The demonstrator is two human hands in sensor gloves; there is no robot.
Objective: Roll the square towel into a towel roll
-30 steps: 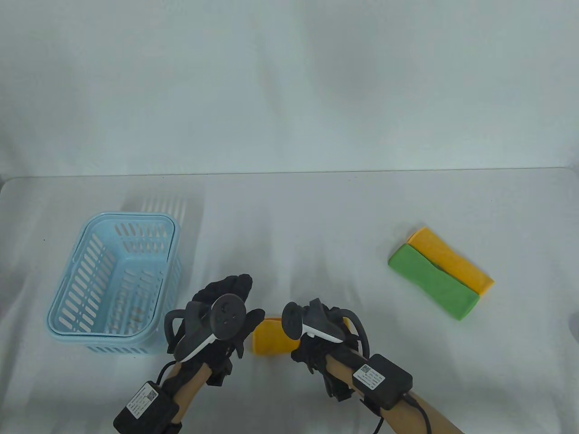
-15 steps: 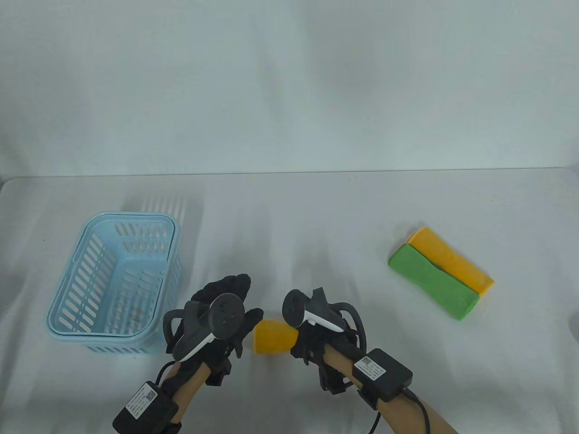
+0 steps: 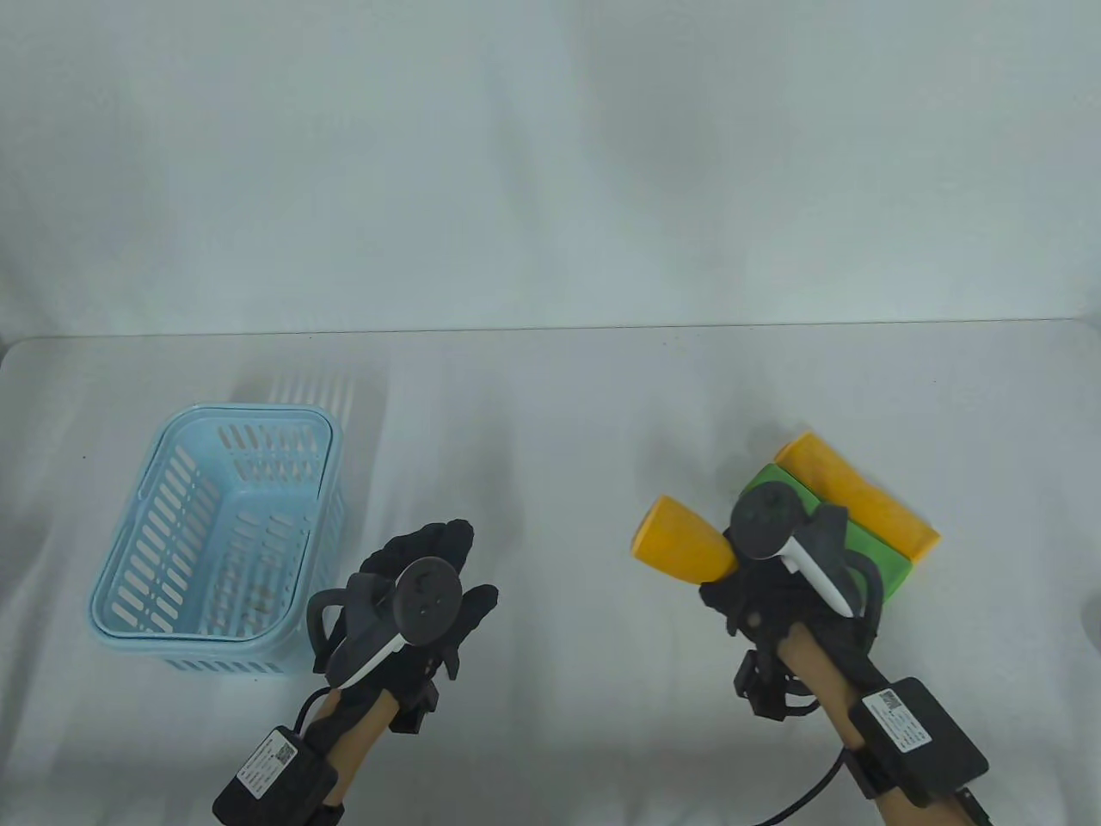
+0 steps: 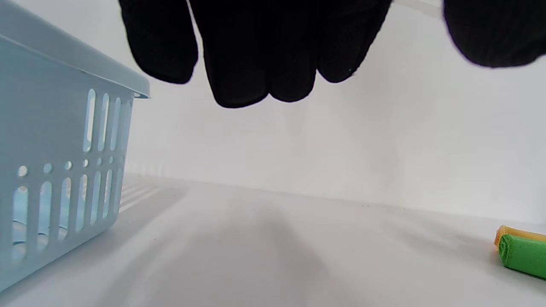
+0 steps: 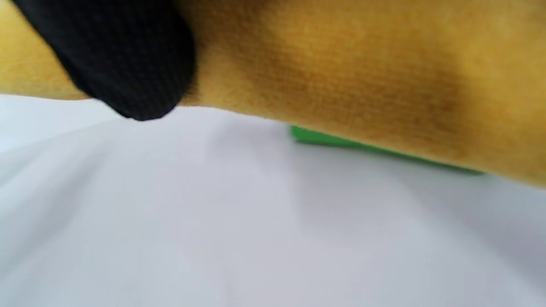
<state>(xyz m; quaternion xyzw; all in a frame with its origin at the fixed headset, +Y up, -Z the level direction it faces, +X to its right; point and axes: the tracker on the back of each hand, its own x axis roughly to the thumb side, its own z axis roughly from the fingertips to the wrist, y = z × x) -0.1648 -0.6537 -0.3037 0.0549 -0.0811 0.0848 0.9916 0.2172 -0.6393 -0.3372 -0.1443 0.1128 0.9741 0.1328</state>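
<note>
The right hand (image 3: 778, 594) grips a yellow towel roll (image 3: 684, 540) above the bench (image 3: 550, 413), just left of the green towel roll (image 3: 869, 551) and another yellow roll (image 3: 860, 499). Its fingers are hidden under the tracker (image 3: 787, 538) from above; only one black fingertip (image 5: 128, 64) shows against blurred yellow cloth (right wrist view). The green roll is partly covered by that hand. The left hand (image 3: 421, 594) holds nothing, fingers (image 4: 256, 51) hanging loose beside the blue basket (image 3: 219, 542), whose left side is cut off in the wrist view.
</note>
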